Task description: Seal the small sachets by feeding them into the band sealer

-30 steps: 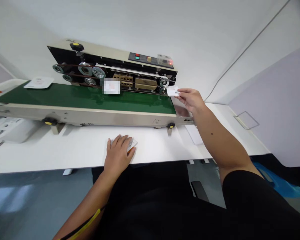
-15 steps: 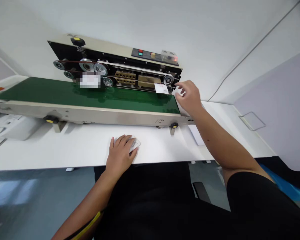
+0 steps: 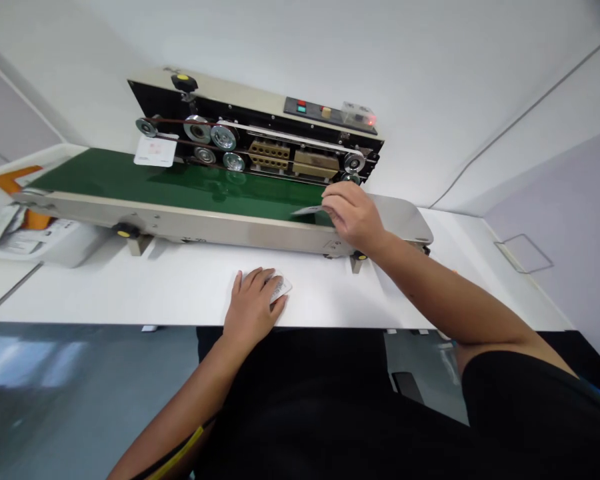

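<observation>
My left hand point(image 3: 254, 303) lies on the white table with its fingers over a small white printed packet point(image 3: 281, 288), which shows between thumb and index finger. Above the right part of the green conveyor belt, my right hand point(image 3: 353, 213) pinches a thin white packet point(image 3: 307, 210) seen nearly edge-on; the fingers cover its right end. Behind the belt stands a band sealer point(image 3: 290, 160) with rollers and brass blocks. Another white packet point(image 3: 155, 151) with faint red print hangs at the sealer's left end, below its rollers.
A white bin point(image 3: 70, 243) with packets and orange pieces point(image 3: 15, 180) stands at the belt's left end. A rounded metal plate point(image 3: 403, 217) extends from the belt's right end. Black knobs point(image 3: 126, 231) jut from the conveyor front. A cable point(image 3: 480, 150) runs along the wall.
My right hand has closed on a packet and moved in over the belt. No packet shows at the sealer's right end now. The other packet has travelled left. The camera view has shifted.
</observation>
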The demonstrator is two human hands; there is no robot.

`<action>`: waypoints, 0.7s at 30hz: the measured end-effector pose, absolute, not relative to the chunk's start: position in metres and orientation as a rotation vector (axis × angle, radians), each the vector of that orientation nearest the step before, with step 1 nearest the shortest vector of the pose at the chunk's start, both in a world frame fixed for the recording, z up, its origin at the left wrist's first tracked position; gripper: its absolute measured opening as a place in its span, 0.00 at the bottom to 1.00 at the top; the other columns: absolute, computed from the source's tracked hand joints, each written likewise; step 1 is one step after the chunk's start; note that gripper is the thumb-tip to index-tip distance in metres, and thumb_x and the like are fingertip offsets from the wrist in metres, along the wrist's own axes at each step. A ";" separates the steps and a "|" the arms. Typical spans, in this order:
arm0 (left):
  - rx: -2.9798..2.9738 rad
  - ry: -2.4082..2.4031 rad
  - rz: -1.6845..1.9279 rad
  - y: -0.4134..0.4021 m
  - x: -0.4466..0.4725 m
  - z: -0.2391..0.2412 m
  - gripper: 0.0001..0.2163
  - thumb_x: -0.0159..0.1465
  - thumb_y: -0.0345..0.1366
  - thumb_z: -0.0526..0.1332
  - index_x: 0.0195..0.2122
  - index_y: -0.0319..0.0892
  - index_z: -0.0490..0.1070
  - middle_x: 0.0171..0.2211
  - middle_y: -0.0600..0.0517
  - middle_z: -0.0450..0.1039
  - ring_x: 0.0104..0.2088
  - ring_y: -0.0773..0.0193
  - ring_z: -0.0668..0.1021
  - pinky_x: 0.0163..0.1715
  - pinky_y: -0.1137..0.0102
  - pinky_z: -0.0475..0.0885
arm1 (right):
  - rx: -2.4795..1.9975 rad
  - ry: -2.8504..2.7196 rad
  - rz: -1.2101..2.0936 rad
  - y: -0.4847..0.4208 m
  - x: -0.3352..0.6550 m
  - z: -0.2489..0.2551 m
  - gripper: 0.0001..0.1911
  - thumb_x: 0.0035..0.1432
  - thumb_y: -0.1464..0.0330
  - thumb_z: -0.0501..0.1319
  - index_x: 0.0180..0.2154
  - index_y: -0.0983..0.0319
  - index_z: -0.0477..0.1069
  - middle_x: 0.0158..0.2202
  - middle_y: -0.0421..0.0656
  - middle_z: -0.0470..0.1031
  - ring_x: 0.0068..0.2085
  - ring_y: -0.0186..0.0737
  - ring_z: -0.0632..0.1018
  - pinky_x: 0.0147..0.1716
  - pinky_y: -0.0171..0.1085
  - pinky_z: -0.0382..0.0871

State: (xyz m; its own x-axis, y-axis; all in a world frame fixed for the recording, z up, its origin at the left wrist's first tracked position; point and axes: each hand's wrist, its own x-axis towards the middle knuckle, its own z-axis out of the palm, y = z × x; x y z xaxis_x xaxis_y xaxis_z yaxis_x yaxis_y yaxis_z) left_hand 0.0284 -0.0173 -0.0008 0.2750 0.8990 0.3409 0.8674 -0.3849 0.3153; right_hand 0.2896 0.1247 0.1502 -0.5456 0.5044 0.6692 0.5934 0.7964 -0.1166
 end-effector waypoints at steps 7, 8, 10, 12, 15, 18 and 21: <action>2.451 1.708 0.726 -0.017 0.029 0.002 0.16 0.72 0.42 0.61 0.59 0.49 0.76 0.65 0.44 0.74 0.68 0.41 0.71 0.73 0.37 0.54 | -1.174 -1.505 0.579 0.142 0.359 0.142 0.10 0.66 0.61 0.66 0.48 0.55 0.74 0.43 0.41 0.77 0.40 0.40 0.81 0.42 0.43 0.81; 2.449 1.706 0.731 -0.016 0.029 0.001 0.16 0.72 0.42 0.61 0.59 0.49 0.77 0.65 0.44 0.74 0.68 0.41 0.71 0.72 0.36 0.55 | -1.226 -1.420 0.629 0.151 0.369 0.144 0.11 0.63 0.64 0.68 0.47 0.55 0.74 0.41 0.40 0.77 0.39 0.39 0.81 0.40 0.42 0.81; 2.450 1.700 0.740 -0.015 0.028 0.001 0.16 0.72 0.42 0.61 0.59 0.49 0.77 0.64 0.44 0.75 0.67 0.40 0.71 0.72 0.35 0.55 | -1.317 -1.273 0.710 0.168 0.383 0.149 0.14 0.58 0.70 0.69 0.47 0.56 0.74 0.37 0.39 0.76 0.36 0.38 0.80 0.38 0.41 0.81; 2.458 1.699 0.742 -0.015 0.028 0.000 0.16 0.72 0.42 0.61 0.59 0.49 0.77 0.64 0.44 0.75 0.67 0.39 0.72 0.72 0.34 0.56 | -1.371 -1.156 0.782 0.184 0.387 0.153 0.17 0.55 0.75 0.69 0.46 0.57 0.72 0.33 0.37 0.75 0.34 0.38 0.80 0.35 0.40 0.81; 2.478 1.707 0.732 -0.014 0.028 0.000 0.16 0.72 0.42 0.61 0.59 0.48 0.77 0.64 0.43 0.75 0.67 0.39 0.72 0.71 0.34 0.56 | -1.389 -1.072 0.852 0.207 0.382 0.156 0.18 0.55 0.78 0.67 0.45 0.58 0.69 0.31 0.38 0.76 0.33 0.38 0.81 0.32 0.38 0.80; 2.492 1.714 0.732 -0.015 0.027 -0.002 0.16 0.72 0.42 0.61 0.59 0.47 0.76 0.64 0.43 0.74 0.67 0.40 0.72 0.71 0.35 0.56 | -1.429 -1.111 0.836 0.225 0.376 0.160 0.18 0.56 0.76 0.68 0.45 0.58 0.67 0.33 0.39 0.76 0.33 0.39 0.80 0.30 0.36 0.78; 2.481 1.695 0.739 -0.014 0.025 -0.005 0.17 0.73 0.41 0.61 0.61 0.47 0.74 0.66 0.43 0.73 0.65 0.42 0.74 0.72 0.35 0.55 | -1.482 -1.242 0.562 0.221 0.375 0.169 0.15 0.60 0.69 0.68 0.46 0.58 0.67 0.37 0.41 0.75 0.36 0.39 0.80 0.34 0.38 0.78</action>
State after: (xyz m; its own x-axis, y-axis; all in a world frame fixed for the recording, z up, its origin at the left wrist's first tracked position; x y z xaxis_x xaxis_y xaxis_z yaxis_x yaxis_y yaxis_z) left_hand 0.0254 -0.0142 -0.0047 0.2863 0.8891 0.3571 0.8666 -0.3993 0.2993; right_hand 0.3750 0.2211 0.1693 0.3453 0.9005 0.2643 0.3965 0.1153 -0.9108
